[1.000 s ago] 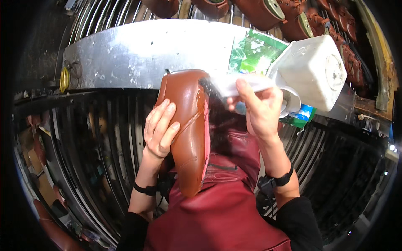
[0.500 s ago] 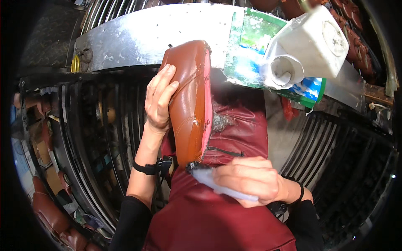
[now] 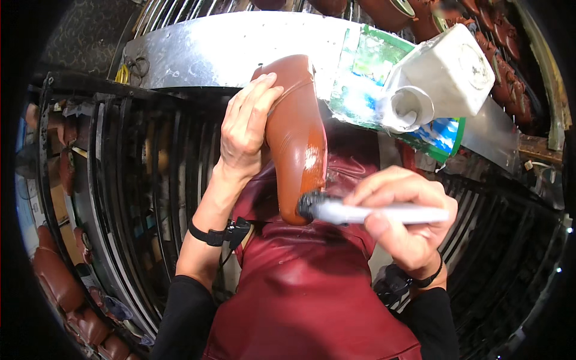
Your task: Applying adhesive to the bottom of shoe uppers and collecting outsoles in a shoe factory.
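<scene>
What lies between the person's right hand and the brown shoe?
A brush: the head view shows its pale handle in the right hand and its dark bristles against the shoe near the toe.

Hard bright light, source out of view: worktop (image 3: 198,54) blown out in patches, wet-looking glare on the brown shoe (image 3: 311,159). Brush (image 3: 351,213) motion-blurred; racks (image 3: 492,240) sink into shadow. Fisheye bends straight edges, corners vignette to black.

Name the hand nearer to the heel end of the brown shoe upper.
Left. The left hand holds the brown shoe upper near its heel end; the right hand is farther off, beyond the toe, gripping a white-handled brush.
</scene>
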A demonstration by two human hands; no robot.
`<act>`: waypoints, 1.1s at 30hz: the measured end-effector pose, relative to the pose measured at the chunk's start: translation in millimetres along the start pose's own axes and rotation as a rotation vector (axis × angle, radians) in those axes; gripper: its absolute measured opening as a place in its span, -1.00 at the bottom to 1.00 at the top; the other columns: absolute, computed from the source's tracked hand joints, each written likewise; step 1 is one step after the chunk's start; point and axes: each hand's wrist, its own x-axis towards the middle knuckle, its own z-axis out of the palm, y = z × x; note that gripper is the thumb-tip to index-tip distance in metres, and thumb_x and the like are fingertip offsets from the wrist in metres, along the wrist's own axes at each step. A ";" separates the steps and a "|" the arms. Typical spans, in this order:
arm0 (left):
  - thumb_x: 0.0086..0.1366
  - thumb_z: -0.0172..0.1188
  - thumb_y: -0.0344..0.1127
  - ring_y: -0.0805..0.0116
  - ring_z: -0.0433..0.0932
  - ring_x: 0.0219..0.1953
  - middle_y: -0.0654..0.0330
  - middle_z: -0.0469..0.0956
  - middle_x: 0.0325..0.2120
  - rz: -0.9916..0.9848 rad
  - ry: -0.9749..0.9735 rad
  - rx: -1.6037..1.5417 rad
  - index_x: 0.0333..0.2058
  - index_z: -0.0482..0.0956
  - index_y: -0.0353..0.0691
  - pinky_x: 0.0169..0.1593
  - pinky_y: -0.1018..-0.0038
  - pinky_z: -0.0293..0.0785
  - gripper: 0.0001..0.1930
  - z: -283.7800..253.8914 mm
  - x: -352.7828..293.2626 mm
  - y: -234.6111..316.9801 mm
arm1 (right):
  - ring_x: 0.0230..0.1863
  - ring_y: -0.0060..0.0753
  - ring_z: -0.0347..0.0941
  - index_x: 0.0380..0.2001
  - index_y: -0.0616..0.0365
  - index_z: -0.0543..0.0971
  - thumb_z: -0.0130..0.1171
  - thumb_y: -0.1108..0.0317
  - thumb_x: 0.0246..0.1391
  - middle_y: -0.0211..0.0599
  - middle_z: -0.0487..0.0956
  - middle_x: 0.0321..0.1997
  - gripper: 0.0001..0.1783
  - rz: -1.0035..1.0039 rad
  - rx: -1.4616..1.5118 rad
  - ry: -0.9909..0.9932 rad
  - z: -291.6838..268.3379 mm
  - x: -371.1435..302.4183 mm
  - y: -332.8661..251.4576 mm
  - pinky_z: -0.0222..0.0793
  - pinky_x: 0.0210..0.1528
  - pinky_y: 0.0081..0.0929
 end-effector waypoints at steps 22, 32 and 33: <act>-0.29 0.60 -0.76 0.49 0.64 -0.08 0.27 0.56 0.03 -0.584 -0.283 -0.840 0.32 0.43 -0.27 -0.14 0.51 0.64 0.05 0.0 102.6 -83.1 | -0.08 -0.32 0.67 -0.22 0.39 0.68 0.33 0.63 -0.05 -0.09 0.75 -0.11 -0.75 -0.057 -0.224 0.256 -48.5 95.7 79.2 0.53 0.06 -0.40; -0.18 0.46 -0.43 0.04 0.52 0.28 -0.11 0.52 0.24 -0.771 0.207 -1.353 0.33 0.39 -0.45 0.38 0.16 0.41 -0.04 -4.4 10.6 -38.1 | -0.56 -0.58 0.56 -0.17 0.40 0.67 0.36 0.45 0.30 -0.25 0.68 -0.36 -0.82 0.092 -0.366 0.892 -57.4 14.5 92.8 0.47 -0.54 -0.61; -0.17 0.47 -0.44 0.06 0.56 0.24 -0.09 0.57 0.19 -0.832 0.189 -1.325 0.30 0.43 -0.45 0.36 0.18 0.43 -0.07 -3.3 -4.0 -31.9 | -0.56 -0.59 0.57 -0.18 0.40 0.67 0.36 0.46 0.30 -0.24 0.68 -0.37 -0.83 0.090 -0.529 0.864 -57.8 16.8 103.7 0.46 -0.56 -0.61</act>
